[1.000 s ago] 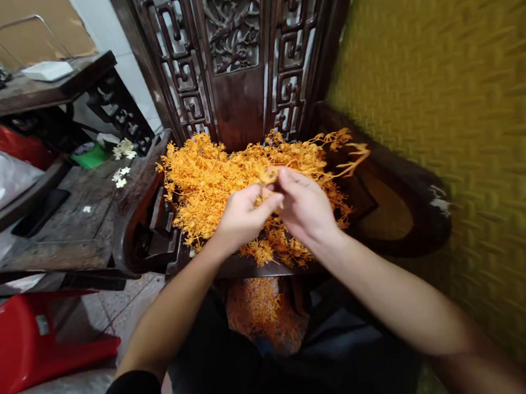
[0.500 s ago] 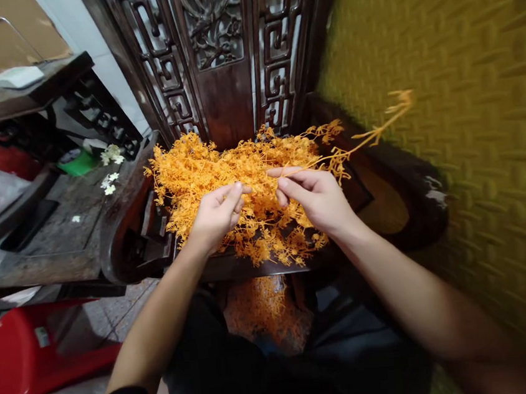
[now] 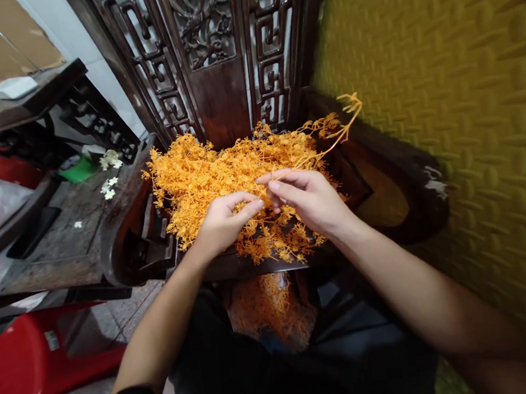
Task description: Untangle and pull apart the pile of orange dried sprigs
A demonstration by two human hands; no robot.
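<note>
A heap of orange plastic flower sprigs [image 3: 204, 172] lies on the seat of a dark carved wooden chair. My right hand [image 3: 312, 195] is closed over the heap, its thumb and forefinger pinching an orange plastic stem [image 3: 330, 147]. This stem slants up to the right and ends in a branched tip. Close by on the left is my left hand [image 3: 228, 219], thumb and forefinger drawn together and pointing at the right fingertips. What lies between the left fingertips, if anything, is too small to make out against the orange heap.
Behind the heap rises the carved chair back [image 3: 221, 95]. A clear bag with orange pieces [image 3: 276, 321] sits below the seat. On the left are a wooden side table [image 3: 54, 263], a green tape roll [image 3: 76, 169] and a red plastic stool [image 3: 18, 367]. A yellow textured mat [image 3: 446, 109] stands at right.
The stem in my right hand has moved left and its tip has swung inward. My left hand has shifted right, bringing the fingertips of both hands closer together. The view has shifted slightly.
</note>
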